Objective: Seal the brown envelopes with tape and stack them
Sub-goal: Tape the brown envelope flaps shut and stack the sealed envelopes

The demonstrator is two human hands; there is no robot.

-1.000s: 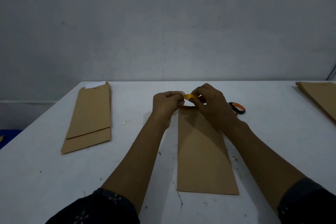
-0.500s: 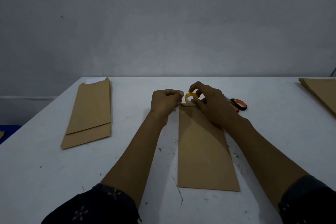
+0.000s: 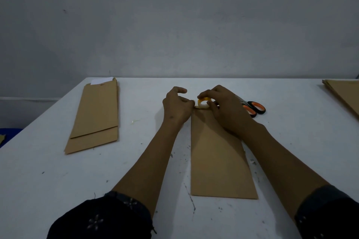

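Observation:
A long brown envelope [image 3: 217, 161] lies lengthwise in the middle of the white table [image 3: 48, 180]. At its far end my right hand [image 3: 225, 108] grips a small yellow tape roll [image 3: 204, 100] just above the envelope's top edge. My left hand [image 3: 175, 105] sits beside the roll with curled fingers, pinching the loose tape end at the envelope's top left corner. The envelope's flap and the tape strip are mostly hidden behind my fingers.
Two brown envelopes [image 3: 95, 116] lie stacked at the left, a white sheet sticking out of the top one. Scissors with orange and black handles [image 3: 254, 107] lie right of my right hand. More brown envelopes [image 3: 343, 93] lie at the far right edge.
My hands and the tape roll have come down onto the envelope's top edge. The left hand's index finger has lifted and spread a little. The view has shifted slightly.

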